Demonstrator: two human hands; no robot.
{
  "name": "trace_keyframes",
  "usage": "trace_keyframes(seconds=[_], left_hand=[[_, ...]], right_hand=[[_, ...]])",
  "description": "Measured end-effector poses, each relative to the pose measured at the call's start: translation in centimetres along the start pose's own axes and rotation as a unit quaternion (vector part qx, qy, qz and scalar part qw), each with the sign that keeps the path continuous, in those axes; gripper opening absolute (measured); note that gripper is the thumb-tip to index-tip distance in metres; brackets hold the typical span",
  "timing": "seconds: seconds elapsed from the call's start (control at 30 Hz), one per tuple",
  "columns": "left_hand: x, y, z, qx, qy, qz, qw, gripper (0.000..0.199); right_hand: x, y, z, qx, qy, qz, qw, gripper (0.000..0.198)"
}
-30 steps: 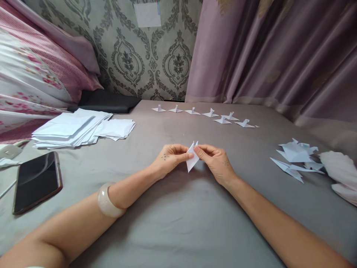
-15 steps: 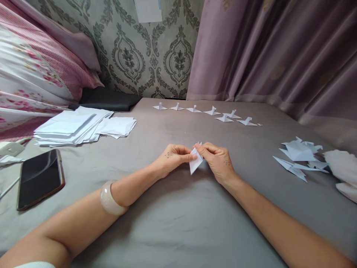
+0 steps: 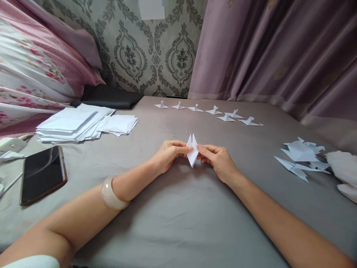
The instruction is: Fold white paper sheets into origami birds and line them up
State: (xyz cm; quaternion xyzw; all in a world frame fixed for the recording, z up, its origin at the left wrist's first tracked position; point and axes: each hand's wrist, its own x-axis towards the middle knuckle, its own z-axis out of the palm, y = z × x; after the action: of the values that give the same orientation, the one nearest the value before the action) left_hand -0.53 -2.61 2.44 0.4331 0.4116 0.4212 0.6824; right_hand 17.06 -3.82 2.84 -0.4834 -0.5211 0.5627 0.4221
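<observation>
Between my hands, above the middle of the grey cloth, a small white folded paper [image 3: 192, 153] stands upright. It is diamond-shaped, with two narrow points at the top split by a slit and one point below. My left hand [image 3: 171, 154] pinches its left side, thumb lying across the front. On the right edge, my right hand [image 3: 217, 158] grips it between thumb and fingers. The fingers behind the paper are partly hidden.
Several folded paper birds [image 3: 196, 108] stand in a row at the back. More folded paper pieces [image 3: 301, 150] lie at right beside a crumpled white bundle [image 3: 341, 167]. Stacked white paper sheets [image 3: 67, 124], a black phone [image 3: 43, 175] and a black folded item [image 3: 111, 97] are at left.
The folded paper has turned more upright, and its two top points now show. My right hand has shifted from its top to its right edge. The view has moved slightly.
</observation>
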Motion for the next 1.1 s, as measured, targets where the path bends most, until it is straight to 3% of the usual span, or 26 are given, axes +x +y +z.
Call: trace_keyframes(seconds=[0.23,0.37,0.47,0.57,0.8,0.87,0.97,1.1], left_hand=[[0.6,0.0,-0.8,0.038,-0.049,-0.004,0.998,0.027],[0.9,-0.3,-1.3,0.151,-0.020,0.041,0.988,0.035],[0.9,-0.9,-1.4,0.259,-0.013,0.091,0.962,0.038],[0.7,-1.3,-1.2,0.374,-0.014,0.137,0.917,0.029],[0.7,-1.3,-1.3,0.557,-0.013,0.211,0.803,0.024],[0.7,-1.2,-1.4,0.562,-0.034,0.236,0.792,0.021],[0.5,-0.8,-1.3,0.561,-0.076,0.252,0.785,0.023],[0.0,0.2,-1.1,0.563,-0.098,0.237,0.785,0.028]], right_hand=[[0.2,0.2,-0.2,-0.041,0.057,0.017,0.997,0.037],[0.1,0.4,-0.4,-0.142,0.065,0.024,0.987,0.039],[-0.1,0.3,-0.3,-0.274,0.067,0.001,0.959,0.034],[-0.1,0.3,-0.1,-0.382,0.072,-0.020,0.921,0.030],[0.2,0.4,0.3,-0.463,0.081,-0.011,0.883,0.027],[0.1,0.7,0.1,-0.464,0.082,-0.023,0.882,0.021],[-0.1,1.1,-0.3,-0.455,0.047,-0.097,0.884,0.013],[-0.7,1.0,-0.7,-0.463,-0.006,-0.138,0.875,0.023]])
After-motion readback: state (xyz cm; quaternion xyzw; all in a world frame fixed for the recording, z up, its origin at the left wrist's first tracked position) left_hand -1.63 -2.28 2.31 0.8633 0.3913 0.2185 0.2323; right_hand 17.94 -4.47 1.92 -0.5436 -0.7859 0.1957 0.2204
